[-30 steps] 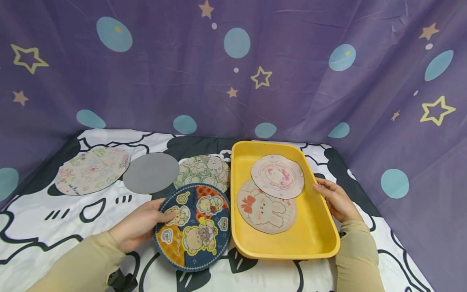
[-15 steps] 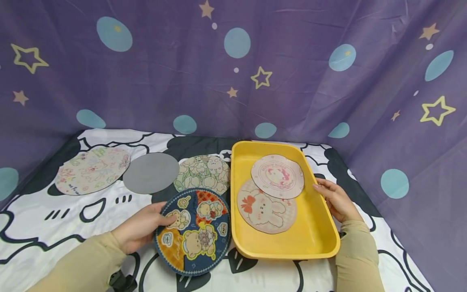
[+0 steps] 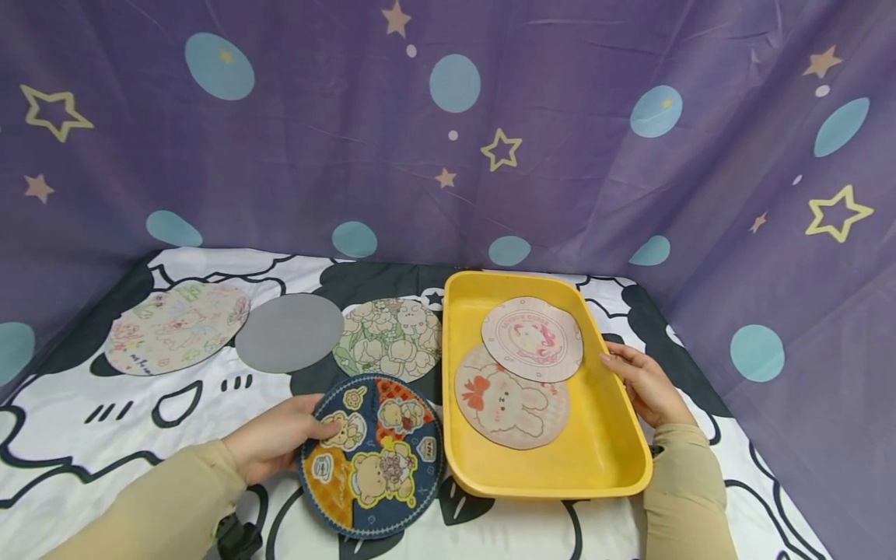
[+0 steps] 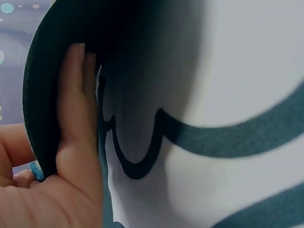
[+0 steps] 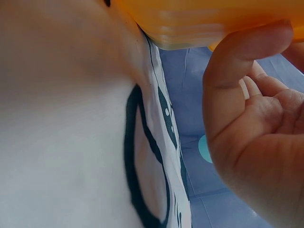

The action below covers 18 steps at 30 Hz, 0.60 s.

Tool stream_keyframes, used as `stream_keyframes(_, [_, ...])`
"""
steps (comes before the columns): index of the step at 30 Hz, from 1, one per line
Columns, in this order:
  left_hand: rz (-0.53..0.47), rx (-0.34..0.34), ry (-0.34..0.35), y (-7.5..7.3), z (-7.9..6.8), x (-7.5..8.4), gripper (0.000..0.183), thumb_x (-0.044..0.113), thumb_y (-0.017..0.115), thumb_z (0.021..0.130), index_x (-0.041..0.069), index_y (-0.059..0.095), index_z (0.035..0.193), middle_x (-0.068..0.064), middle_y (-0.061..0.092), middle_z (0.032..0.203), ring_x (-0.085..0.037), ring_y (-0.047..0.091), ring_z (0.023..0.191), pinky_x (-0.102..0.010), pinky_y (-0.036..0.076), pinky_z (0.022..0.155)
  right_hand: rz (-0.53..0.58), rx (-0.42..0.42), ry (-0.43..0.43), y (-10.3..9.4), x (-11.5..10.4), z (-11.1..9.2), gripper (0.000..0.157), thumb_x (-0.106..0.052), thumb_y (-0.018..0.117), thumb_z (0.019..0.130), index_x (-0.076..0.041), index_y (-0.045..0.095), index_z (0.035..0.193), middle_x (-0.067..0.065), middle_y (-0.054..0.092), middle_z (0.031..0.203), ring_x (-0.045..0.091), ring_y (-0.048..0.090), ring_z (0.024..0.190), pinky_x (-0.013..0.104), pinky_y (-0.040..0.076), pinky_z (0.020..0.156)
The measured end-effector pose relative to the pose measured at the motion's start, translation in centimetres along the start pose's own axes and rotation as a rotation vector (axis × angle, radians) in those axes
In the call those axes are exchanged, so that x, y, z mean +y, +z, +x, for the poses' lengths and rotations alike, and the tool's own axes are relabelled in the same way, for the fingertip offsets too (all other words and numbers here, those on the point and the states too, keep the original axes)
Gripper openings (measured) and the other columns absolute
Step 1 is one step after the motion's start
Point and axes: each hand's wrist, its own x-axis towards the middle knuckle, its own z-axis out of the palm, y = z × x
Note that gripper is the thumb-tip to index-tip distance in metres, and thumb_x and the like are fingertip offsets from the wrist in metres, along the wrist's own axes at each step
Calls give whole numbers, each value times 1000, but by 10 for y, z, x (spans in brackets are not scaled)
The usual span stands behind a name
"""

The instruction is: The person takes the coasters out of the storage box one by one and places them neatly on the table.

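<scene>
A dark blue round mat (image 3: 381, 459) with bear pictures is pinched at its left edge by my left hand (image 3: 283, 435). My thumb lies on its printed face. The left wrist view shows the other fingers of the left hand (image 4: 76, 142) straight against the mat's dark underside (image 4: 40, 95). A yellow tray (image 3: 595, 459) stands to the mat's right. My right hand (image 3: 647, 381) holds the tray's right rim, and the right wrist view has its thumb at the tray's outer wall (image 5: 180, 28). Inside the tray, a pink round mat (image 3: 532, 338) overlaps a bunny mat (image 3: 511, 404).
Behind the blue mat, a green patterned mat (image 3: 388, 338), a plain grey mat (image 3: 289, 333) and a pale flowery mat (image 3: 178, 327) lie in a row on the black-and-white cloth (image 3: 210, 424). A purple curtain (image 3: 392, 140) closes off the back and sides.
My left hand has drawn the blue mat slightly towards me, so more of the green patterned mat shows. The right hand, the tray and its mats have stayed put.
</scene>
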Motion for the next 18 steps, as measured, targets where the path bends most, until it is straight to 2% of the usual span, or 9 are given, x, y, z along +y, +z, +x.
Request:
stream_keyframes(4, [12,6,-24,0,1,0,55,9,51,101,-8,28,148,-9,72,105,-22,72,93,-41,61,83,-6,2,-2,0,0,0,45,-18,55,102,3,42,140,-5,71,105,10,70,90,26,61,78])
stream_keyframes(11, [40,19,-49,1,2,0,51,8,49,101,-8,31,146,-10,73,105,-23,72,93,-43,61,82,-14,7,-2,0,1,0,36,-19,55,102,-3,48,134,-6,71,105,10,71,90,26,61,79])
stream_keyframes(18, [68,34,-56,1,3,-1,50,6,48,101,-9,32,146,-11,73,105,-24,72,92,-45,61,81,-7,2,1,0,0,0,48,-18,55,102,5,39,142,-5,71,106,11,71,91,26,61,79])
